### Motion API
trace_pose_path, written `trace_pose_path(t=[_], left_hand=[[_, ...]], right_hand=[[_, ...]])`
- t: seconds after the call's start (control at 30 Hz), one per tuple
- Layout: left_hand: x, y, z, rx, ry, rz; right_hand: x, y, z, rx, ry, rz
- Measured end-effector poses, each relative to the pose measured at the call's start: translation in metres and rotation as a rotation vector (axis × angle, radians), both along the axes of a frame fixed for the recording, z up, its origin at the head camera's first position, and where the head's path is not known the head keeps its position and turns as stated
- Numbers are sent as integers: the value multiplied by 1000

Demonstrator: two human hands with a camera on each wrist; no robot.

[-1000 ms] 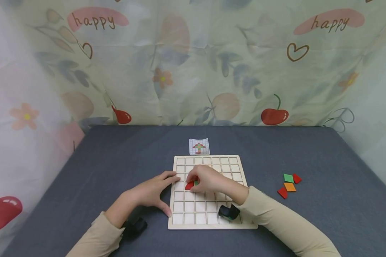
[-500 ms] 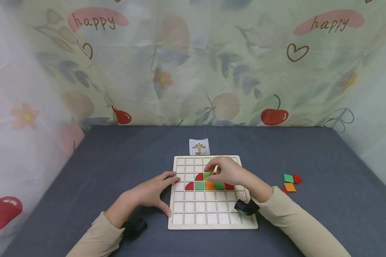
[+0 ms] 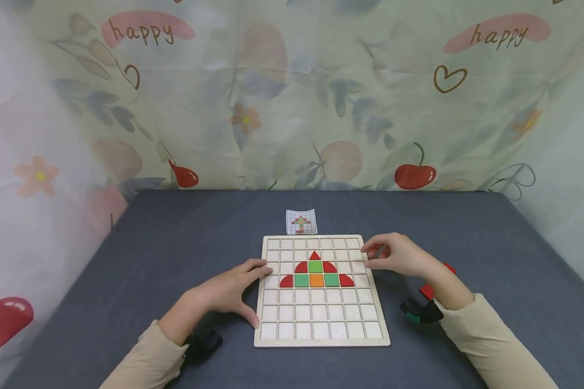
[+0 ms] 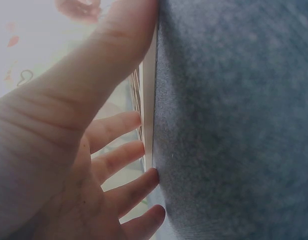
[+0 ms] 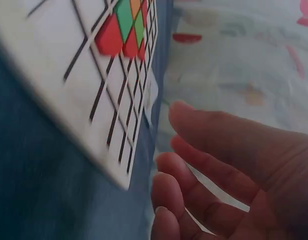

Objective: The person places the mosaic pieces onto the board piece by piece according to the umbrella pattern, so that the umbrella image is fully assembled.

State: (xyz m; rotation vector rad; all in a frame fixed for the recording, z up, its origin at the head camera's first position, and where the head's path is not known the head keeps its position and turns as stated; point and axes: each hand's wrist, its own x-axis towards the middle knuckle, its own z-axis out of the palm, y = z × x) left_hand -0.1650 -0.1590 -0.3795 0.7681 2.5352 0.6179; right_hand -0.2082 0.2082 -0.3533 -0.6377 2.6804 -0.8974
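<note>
A pale wooden grid board [image 3: 321, 313] lies on the dark table, with red, green and orange tiles set in its cells. At the top of the pattern is a red triangle tile [image 3: 314, 256]; an orange square tile [image 3: 317, 280] sits in the middle of the lowest row. My left hand [image 3: 226, 289] rests at the board's left edge, thumb and fingers spread and touching it. Over the board's right edge hovers my right hand [image 3: 401, 255], its fingers loosely bent and nothing between them, as the right wrist view also shows.
Behind the board lies a small pattern card [image 3: 301, 222] printed with a coloured figure. To the right are loose tiles, including a red tile [image 3: 426, 292], partly hidden under my right forearm. A printed curtain [image 3: 292, 108] hangs along the table's back edge.
My right hand has moved from over the tiles to the right, past the board's edge, uncovering the whole tile pattern. My left hand has stayed in place.
</note>
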Motion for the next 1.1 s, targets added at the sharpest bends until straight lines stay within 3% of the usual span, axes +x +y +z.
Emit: trace_pose_path(t=[0.37, 0.6, 0.87, 1.1], left_hand=[[0, 0, -1, -3, 9, 2], [0, 0, -1, -1, 14, -5], [1, 0, 0, 2, 9, -5], [2, 1, 2, 8, 1, 0]], right_hand=[[0, 64, -1, 33, -62, -81], [0, 95, -7, 79, -91, -176], [1, 116, -17, 146, -102, -206], [3, 115, -21, 153, -64, -192]])
